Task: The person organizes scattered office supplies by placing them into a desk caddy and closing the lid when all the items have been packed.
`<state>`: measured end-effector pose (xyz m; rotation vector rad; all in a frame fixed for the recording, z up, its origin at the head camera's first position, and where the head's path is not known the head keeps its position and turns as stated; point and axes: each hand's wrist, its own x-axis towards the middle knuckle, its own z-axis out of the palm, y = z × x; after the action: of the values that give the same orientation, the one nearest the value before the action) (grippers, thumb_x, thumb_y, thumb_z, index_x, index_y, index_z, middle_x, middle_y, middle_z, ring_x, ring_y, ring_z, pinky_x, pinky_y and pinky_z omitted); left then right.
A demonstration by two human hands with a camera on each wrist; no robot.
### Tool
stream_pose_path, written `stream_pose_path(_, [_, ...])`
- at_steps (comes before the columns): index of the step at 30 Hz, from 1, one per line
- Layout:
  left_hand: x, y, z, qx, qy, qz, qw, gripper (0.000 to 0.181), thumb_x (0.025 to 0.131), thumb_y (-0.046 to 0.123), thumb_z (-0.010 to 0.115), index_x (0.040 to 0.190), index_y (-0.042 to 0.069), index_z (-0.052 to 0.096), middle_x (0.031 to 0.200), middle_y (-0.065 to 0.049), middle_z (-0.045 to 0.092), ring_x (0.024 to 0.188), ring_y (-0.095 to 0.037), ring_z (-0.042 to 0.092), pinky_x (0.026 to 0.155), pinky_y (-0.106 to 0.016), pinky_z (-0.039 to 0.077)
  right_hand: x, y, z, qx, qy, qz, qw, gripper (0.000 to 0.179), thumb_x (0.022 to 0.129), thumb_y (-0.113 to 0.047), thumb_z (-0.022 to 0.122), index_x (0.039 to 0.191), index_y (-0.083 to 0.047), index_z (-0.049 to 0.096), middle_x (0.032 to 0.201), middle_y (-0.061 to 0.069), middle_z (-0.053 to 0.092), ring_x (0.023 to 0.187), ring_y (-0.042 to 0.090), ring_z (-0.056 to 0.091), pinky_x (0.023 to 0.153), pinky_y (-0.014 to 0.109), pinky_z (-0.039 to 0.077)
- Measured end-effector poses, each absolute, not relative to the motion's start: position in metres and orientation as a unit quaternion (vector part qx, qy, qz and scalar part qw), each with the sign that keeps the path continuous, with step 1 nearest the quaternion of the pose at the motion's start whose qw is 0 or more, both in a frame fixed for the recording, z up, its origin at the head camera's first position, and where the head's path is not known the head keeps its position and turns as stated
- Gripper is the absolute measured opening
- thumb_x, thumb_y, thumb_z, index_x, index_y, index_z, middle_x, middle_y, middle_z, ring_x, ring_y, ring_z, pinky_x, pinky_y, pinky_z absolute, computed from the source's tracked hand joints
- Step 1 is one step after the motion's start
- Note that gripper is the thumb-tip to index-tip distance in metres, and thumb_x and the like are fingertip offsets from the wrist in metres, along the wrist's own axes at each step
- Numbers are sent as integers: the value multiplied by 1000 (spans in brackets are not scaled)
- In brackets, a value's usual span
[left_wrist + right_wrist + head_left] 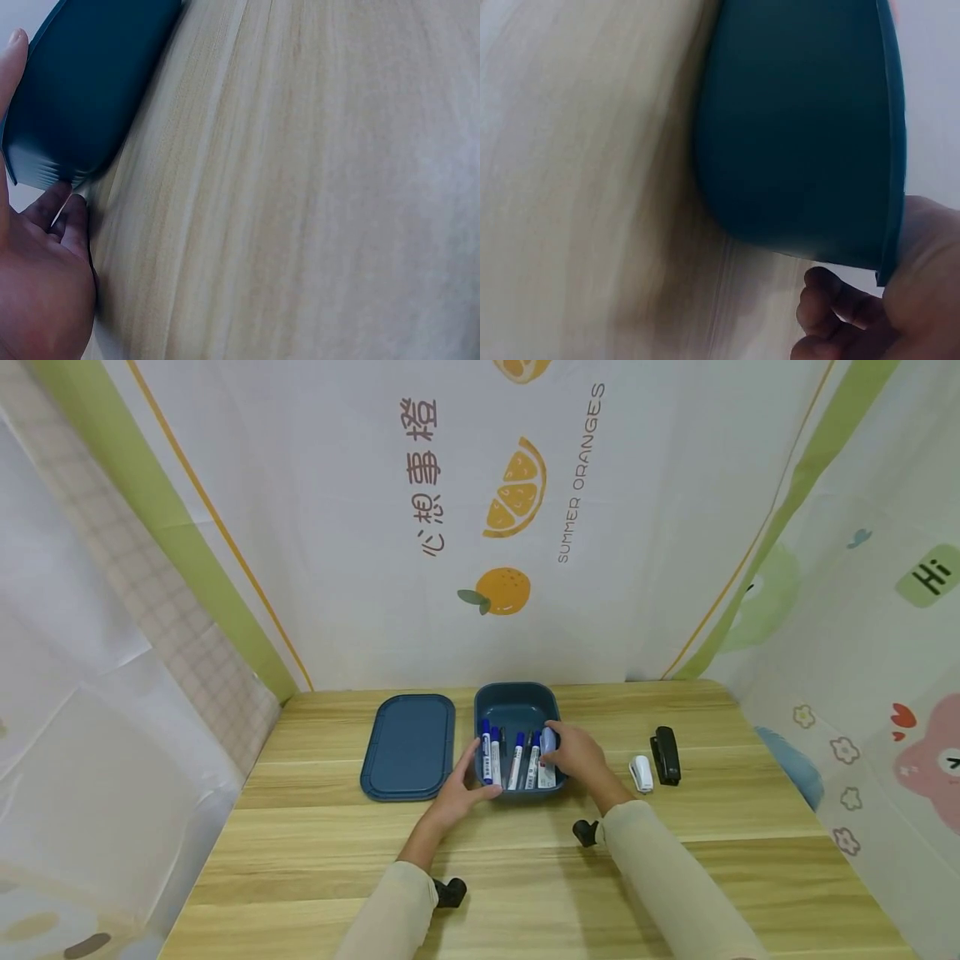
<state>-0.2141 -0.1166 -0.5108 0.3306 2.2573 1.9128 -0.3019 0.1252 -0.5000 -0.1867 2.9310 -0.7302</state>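
A dark blue box (517,695) holds several white markers (516,764) with blue caps and some dark slim pens (503,743), lying side by side. My left hand (453,795) rests at the box's near left corner, thumb along the front and fingers at the left side; the left wrist view shows those fingers against its wall. Over the box's right rim reaches my right hand (579,752), pinching a small light-blue object (549,742) inside at the right end. The fingers cover part of that object, so I cannot tell its kind.
Left of the box lies a flat dark blue lid (411,747). On the right a small white stapler (641,773) and a black stapler (665,755) sit side by side on the wooden table (517,877). Behind hangs a printed cloth (337,527).
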Motion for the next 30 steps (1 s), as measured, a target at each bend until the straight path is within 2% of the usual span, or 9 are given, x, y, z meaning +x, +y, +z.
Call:
stream_pose_path(11, [-214,-117,-509,112,758,637,85,92,87,10,74,157,8,14,150,-30,30,141,-42,22,112,-53,19,-301,125,-500,-54,961,-255,88,64,85,-17,75,143,-11,49,141,20,50,127,38,47,101,56,37])
stream_pose_path(24, [-214,-116,-510,104,761,635,83,91,87,12,74,157,8,15,150,-29,31,141,-42,21,113,-53,19,-298,118,-496,-29,967,-241,81,53,88,-23,72,137,-10,56,136,18,54,121,35,52,98,54,41])
stream_pose_path(30, [-213,-116,-510,111,740,657,91,91,88,9,73,157,7,13,151,-31,26,142,-42,19,113,-53,19,-297,117,-493,-27,972,-216,87,48,88,-24,72,131,-10,61,130,15,59,106,30,57,84,49,49])
